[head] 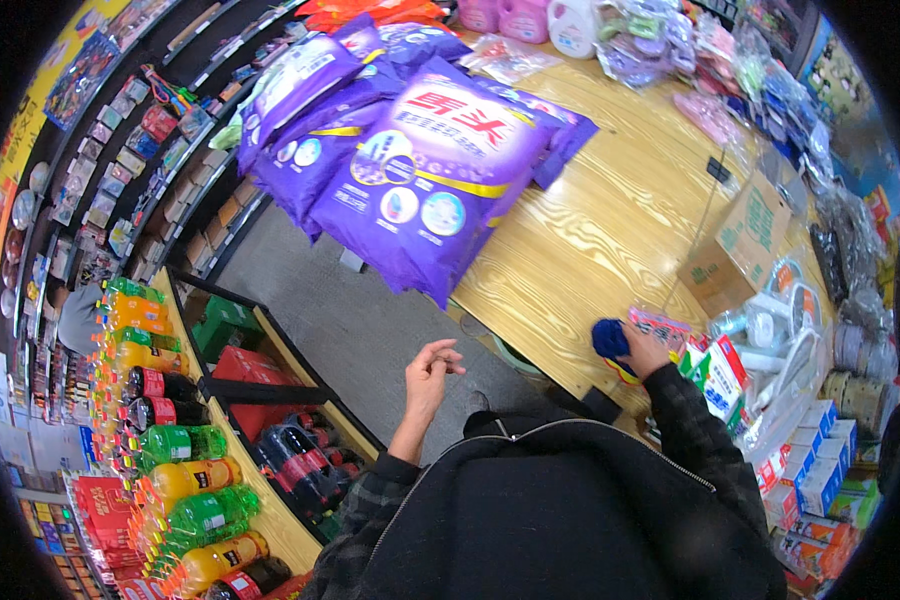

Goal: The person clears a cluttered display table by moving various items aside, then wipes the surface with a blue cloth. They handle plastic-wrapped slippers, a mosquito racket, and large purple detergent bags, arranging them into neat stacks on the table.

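My right hand (647, 352) grips a dark blue bundle (609, 339), perhaps cloth, at the near edge of the wooden table (570, 247). Just beyond those fingers lies a pink printed packet (664, 324). My left hand (429, 375) is raised over the grey floor, loosely bent, fingers apart and holding nothing. Large purple bags of laundry detergent (442, 165) are piled at the table's left end, and the front one overhangs the edge.
A cardboard box (739, 244) and plastic-wrapped goods (784, 330) crowd the right side. Jugs (572, 30) stand at the back. To the left, a shelf unit holds several soda bottles (187, 442). A person in grey (81, 319) is near the far shelves.
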`<state>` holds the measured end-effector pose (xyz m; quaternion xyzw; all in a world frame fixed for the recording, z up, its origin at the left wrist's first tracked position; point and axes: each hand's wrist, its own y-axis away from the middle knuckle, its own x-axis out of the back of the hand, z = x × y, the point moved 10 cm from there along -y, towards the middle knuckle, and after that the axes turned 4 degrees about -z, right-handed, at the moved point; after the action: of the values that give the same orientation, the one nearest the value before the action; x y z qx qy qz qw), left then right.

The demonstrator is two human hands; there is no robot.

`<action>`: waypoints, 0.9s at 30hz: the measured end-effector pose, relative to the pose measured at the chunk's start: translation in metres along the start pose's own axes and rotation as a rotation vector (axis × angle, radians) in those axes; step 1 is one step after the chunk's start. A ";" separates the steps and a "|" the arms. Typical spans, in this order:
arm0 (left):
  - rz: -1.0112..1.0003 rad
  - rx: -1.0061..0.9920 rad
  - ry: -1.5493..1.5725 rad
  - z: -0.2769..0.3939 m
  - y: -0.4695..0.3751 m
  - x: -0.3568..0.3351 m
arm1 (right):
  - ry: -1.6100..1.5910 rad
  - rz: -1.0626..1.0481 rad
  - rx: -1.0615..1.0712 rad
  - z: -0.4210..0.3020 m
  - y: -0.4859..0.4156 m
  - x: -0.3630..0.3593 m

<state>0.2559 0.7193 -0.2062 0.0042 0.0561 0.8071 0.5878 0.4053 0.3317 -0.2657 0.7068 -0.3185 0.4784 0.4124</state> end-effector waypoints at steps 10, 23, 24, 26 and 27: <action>0.064 -0.076 0.031 0.026 -0.076 0.122 | -0.042 -0.063 -0.294 -0.004 -0.018 0.005; -0.044 -0.561 -0.174 0.196 -0.136 0.073 | -0.275 0.164 -0.135 -0.016 -0.094 0.126; -0.057 -0.606 -0.239 0.205 -0.143 0.063 | -0.222 0.161 -0.122 -0.017 -0.108 0.139; -0.066 -0.632 -0.344 0.222 -0.160 0.044 | -0.226 0.185 -0.057 -0.008 -0.132 0.149; -0.061 -0.634 -0.392 0.230 -0.168 0.038 | -0.233 0.140 -0.060 -0.010 -0.146 0.153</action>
<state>0.4197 0.8259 0.0038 -0.0255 -0.3102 0.7504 0.5831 0.5761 0.3989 -0.1607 0.7210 -0.4268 0.4112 0.3590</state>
